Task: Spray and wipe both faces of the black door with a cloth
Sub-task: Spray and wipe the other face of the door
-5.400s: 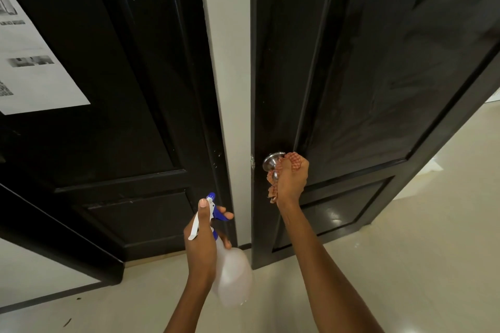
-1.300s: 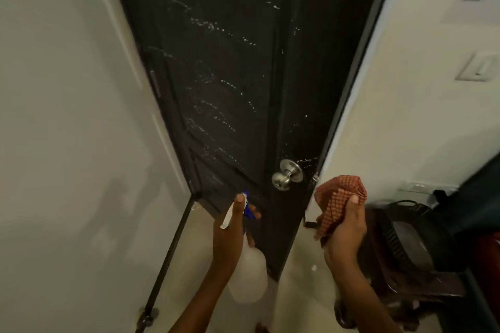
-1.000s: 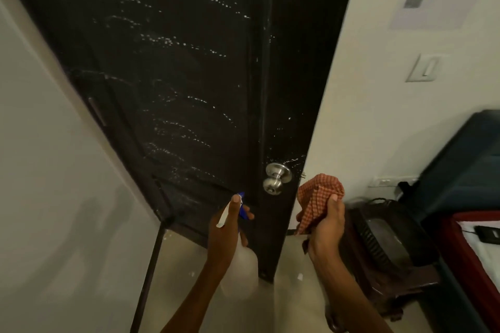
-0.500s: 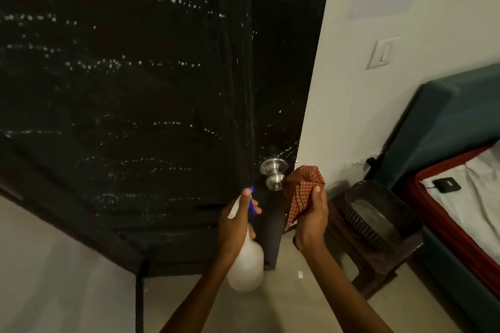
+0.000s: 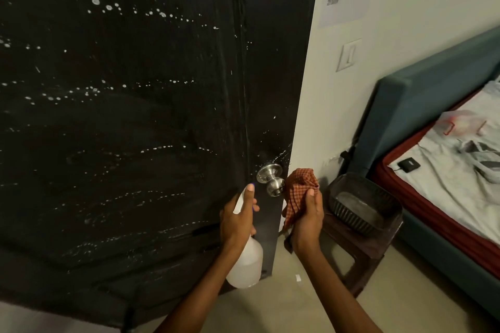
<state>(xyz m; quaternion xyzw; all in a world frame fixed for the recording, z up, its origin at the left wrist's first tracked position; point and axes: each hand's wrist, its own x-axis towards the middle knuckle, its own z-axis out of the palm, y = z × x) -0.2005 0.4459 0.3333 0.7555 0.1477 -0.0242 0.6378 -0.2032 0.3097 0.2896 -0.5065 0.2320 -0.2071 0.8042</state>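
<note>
I note droplets across the black door point(image 5: 135, 116). My left hand point(image 5: 238, 220) grips the spray bottle point(image 5: 246, 265); my right hand point(image 5: 307, 220) clutches the checked cloth point(image 5: 299, 192) beside the steel knob point(image 5: 270, 180). Bed point(image 5: 446, 170) along the room's right edge.

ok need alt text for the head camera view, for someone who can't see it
A person faces a black door beaded with spray droplets, the left hand gripping a white spray bottle and the right hand holding a bunched orange checked cloth beside the silver doorknob. To the right stand a dark basket on a stool and a bed.
</note>
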